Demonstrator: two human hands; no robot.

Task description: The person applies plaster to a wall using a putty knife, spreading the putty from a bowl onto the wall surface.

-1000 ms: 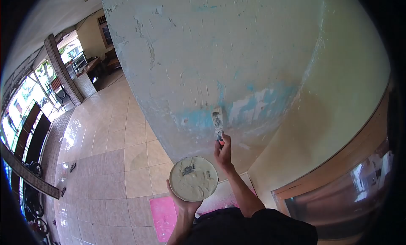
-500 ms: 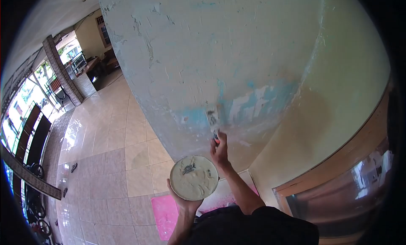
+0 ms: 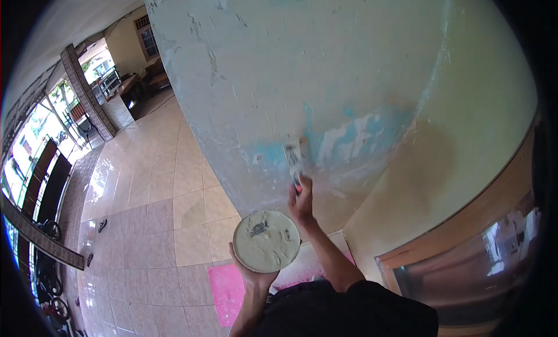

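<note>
Out on the left a glossy tiled floor (image 3: 145, 209) runs off toward a brick pillar (image 3: 87, 99). Nearer in, the left hand (image 3: 251, 277) is cupped under a round dish of pale putty (image 3: 266, 240) — fingers curled up around its rim, holding it level at chest height. Just right of that, the right hand (image 3: 301, 200) is closed around the handle of a putty knife (image 3: 294, 160), its smeared blade laid flat against the wall (image 3: 325, 75) beside the peeled blue patches (image 3: 354, 139). A pink mat (image 3: 224, 290) lies below.
</note>
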